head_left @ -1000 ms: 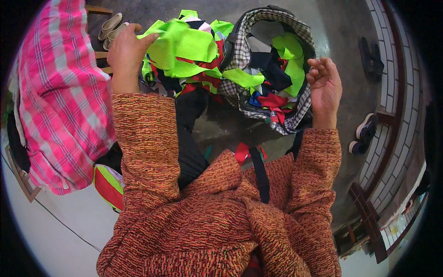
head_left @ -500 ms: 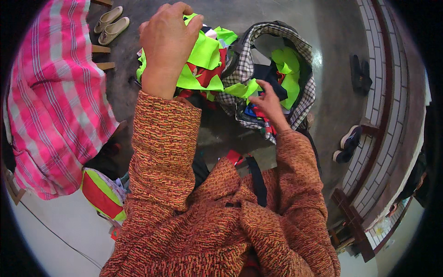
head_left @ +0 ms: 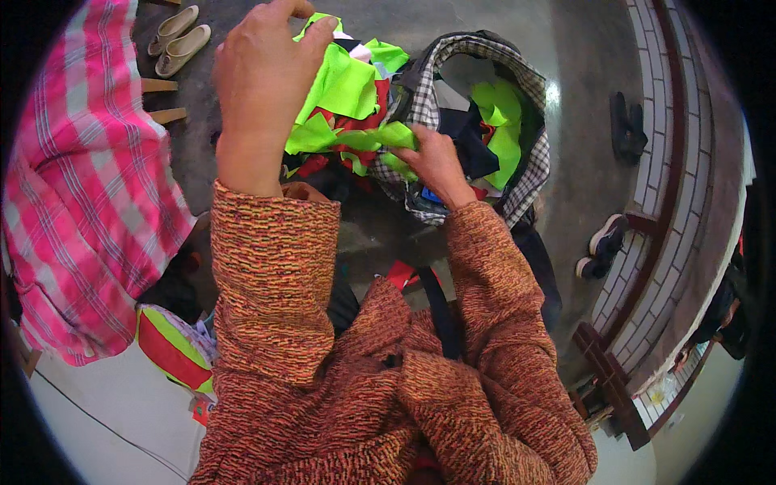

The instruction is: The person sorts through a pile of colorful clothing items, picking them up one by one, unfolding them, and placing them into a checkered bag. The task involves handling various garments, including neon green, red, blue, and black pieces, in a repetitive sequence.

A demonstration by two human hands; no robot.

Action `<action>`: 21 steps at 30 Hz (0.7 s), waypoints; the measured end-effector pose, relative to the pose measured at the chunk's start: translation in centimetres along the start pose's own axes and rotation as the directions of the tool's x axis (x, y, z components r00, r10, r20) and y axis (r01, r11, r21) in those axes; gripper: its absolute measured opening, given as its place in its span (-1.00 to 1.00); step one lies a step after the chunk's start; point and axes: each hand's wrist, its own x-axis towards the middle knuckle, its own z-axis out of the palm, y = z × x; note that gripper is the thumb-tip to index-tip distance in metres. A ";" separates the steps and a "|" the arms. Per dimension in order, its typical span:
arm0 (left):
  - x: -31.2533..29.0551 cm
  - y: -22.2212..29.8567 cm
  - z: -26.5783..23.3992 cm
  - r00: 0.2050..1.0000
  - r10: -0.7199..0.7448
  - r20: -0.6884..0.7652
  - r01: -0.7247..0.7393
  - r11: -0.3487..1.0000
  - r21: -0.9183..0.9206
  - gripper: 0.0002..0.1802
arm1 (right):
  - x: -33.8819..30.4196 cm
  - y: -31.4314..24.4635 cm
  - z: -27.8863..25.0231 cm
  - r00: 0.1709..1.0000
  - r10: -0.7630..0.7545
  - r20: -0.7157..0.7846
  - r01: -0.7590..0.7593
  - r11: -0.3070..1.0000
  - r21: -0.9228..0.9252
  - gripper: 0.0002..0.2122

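Observation:
My right hand pinches the end of a neon-green cloth scrap at the near left rim of a checked fabric bag. To the left, my left hand is raised with bent fingers, its thumb and forefinger closed on the edge of neon-green cloth. Its other fingertips are partly hidden. Below and between the hands lies a heap of scraps, with red cloth and pale and dark pieces among the green. Inside the open bag are more green cloth and dark navy cloth.
A pink checked cloth drapes over something at the left, wooden legs beside it. Pale shoes stand at the far left; black slippers and dark shoes lie at the right by a tiled step. A red-and-green cushion-like item sits near left.
My right hand has moved left, drawing the green scrap from the bag's mouth toward the heap. My left hand shows slightly further left and higher, as the whole view has shifted a little.

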 end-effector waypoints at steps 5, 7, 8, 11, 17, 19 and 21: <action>0.3 0.0 0.7 0.999 0.010 0.043 -0.008 0.999 -0.046 -0.58 | 0.4 -0.6 0.6 0.961 -0.102 -0.258 0.210 0.874 0.437 -0.60; 0.3 0.1 0.5 0.998 0.019 0.051 -0.016 0.998 -0.054 -0.58 | 0.8 2.6 -0.2 0.874 -0.123 -0.469 0.197 0.974 0.112 -0.58; 0.3 0.5 0.6 0.998 0.045 0.035 -0.043 0.997 -0.064 -0.59 | 1.3 5.8 -1.0 0.842 -0.141 -0.521 0.138 0.989 -0.044 -0.53; 0.3 1.9 1.1 0.997 0.027 0.070 -0.023 0.998 -0.060 -0.60 | 1.2 14.6 -3.0 0.861 0.188 -0.473 -0.287 0.947 -0.146 -0.20; 0.0 1.2 2.2 0.995 0.096 -0.002 -0.096 0.995 -0.007 -0.64 | -0.1 21.2 -1.0 0.870 0.371 -0.325 -0.423 0.900 -0.106 0.13; 0.0 1.5 2.1 0.995 0.097 0.004 -0.097 0.995 0.004 -0.64 | -0.1 21.6 -1.3 0.815 0.530 -0.234 -0.542 0.840 0.012 0.18; 0.1 1.6 2.2 0.993 0.118 0.010 -0.118 0.993 -0.005 -0.64 | 0.3 23.2 -0.1 0.843 0.461 -0.278 -0.487 0.873 -0.027 -0.09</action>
